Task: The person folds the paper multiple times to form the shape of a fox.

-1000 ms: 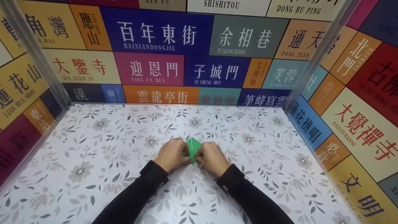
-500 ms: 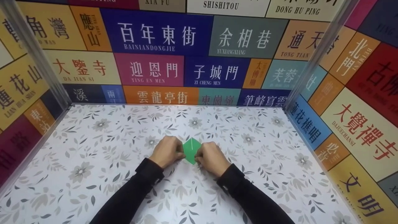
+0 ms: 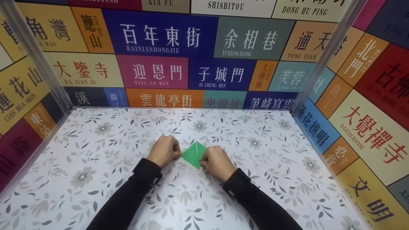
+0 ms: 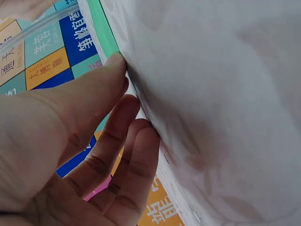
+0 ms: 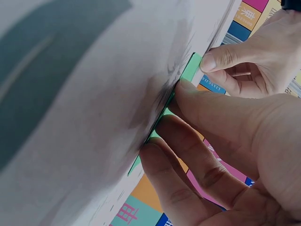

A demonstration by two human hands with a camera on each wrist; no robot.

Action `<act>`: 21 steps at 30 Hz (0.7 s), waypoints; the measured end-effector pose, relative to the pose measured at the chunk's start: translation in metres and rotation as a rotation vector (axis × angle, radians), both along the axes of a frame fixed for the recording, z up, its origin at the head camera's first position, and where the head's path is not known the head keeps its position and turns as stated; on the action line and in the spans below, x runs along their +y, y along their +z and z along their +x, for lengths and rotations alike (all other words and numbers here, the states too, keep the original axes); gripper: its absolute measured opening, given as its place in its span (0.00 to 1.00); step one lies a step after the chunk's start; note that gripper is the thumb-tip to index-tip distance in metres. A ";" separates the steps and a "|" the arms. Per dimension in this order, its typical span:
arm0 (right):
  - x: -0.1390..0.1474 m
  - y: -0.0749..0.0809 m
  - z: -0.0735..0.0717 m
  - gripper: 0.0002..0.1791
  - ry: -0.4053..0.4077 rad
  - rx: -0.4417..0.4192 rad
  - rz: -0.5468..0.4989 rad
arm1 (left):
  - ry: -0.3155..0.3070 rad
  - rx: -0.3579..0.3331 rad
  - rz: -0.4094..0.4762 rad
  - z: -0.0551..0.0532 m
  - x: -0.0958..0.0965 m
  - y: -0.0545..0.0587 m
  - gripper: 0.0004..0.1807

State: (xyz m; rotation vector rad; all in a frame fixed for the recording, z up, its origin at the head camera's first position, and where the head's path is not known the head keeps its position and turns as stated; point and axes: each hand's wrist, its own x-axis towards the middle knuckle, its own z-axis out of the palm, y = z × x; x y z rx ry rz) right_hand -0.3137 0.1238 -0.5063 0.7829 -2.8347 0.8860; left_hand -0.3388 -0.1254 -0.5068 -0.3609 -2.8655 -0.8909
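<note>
A green folded sheet of paper point(image 3: 192, 155), diamond-shaped in the head view, lies on the tabletop with a thin white line running down from its top corner. My left hand point(image 3: 164, 150) pinches its left corner, the thumb tip on the green edge in the left wrist view. On the opposite side my right hand point(image 3: 218, 162) holds the paper, thumb over it and fingers curled along its edge. That hand hides the right corner from the head camera. Edge-on, the green paper point(image 5: 189, 69) looks thin and flat in the right wrist view.
The table point(image 3: 96, 188) wears a white cloth or sheet with grey flowers and leaves. Panels with coloured name blocks point(image 3: 161, 33) stand behind and on both sides. Clear corner posts point(image 3: 54, 67) join them at the back. Black sleeves point(image 3: 127, 191) cover both forearms.
My left hand has moved left and slightly away from me, from near the paper's middle to its left corner, exposing more green. The right hand stays almost still.
</note>
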 end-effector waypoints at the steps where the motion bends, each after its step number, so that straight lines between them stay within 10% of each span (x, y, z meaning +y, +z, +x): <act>1: 0.000 0.000 0.000 0.06 0.001 0.003 -0.001 | 0.006 0.002 -0.002 -0.001 -0.001 0.000 0.12; 21: 0.001 0.007 0.000 0.07 0.018 0.003 0.016 | 0.033 -0.009 0.034 -0.002 -0.010 0.001 0.10</act>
